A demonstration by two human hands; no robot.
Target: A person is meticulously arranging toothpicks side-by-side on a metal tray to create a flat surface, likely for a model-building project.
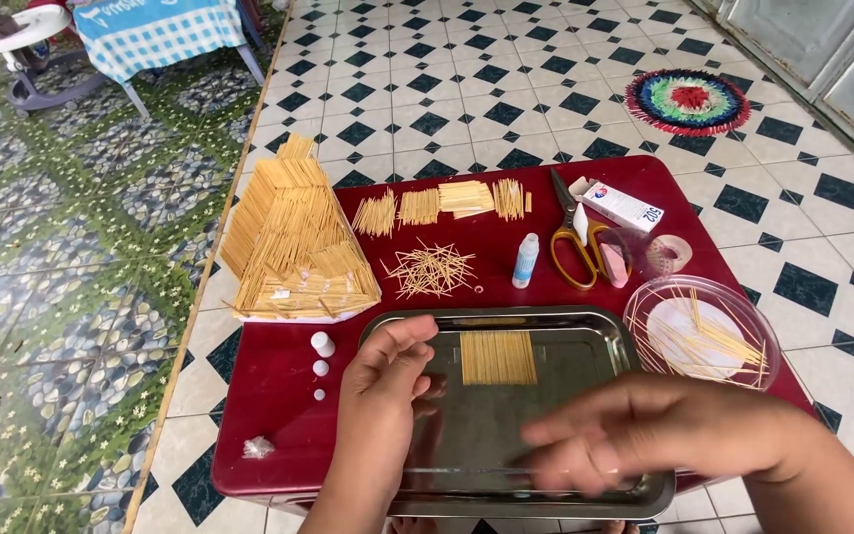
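Left hand [384, 371] at the left rim of the metal tray [585, 341], fingers curled loosely inward over the edge, nothing visibly held. Right hand [635, 435] blurred, low over the near right part of the tray, fingers stretched toward the left and spread; impossible to tell whether anything sits between the fingertips. Inside the tray, at its far middle, a flat panel of toothpicks [497, 357] laid side by side, apart from both hands.

Just left of the tray, on the red table [269, 396], three small white blobs [320, 354] in a row, and near the left front corner a crumpled bit of clear wrap [258, 447]. Farther left and beyond, a toothpick house roof [294, 237], sloped, on a white base. Beyond the tray, a loose scatter of toothpicks [431, 269], and behind that a row of four small toothpick bundles [444, 203] along the far edge. Beside the scatter, to its right, a small glue bottle [525, 260] lying down. Right of the bottle, scissors [575, 237] with yellow handles, a small white box [621, 205], and a roll of clear tape [670, 254]. At the right edge, touching the tray's far right corner, a clear round dish [702, 331] holding loose toothpicks.

On the tiled floor beyond the table, a round multicoloured mat [688, 101].
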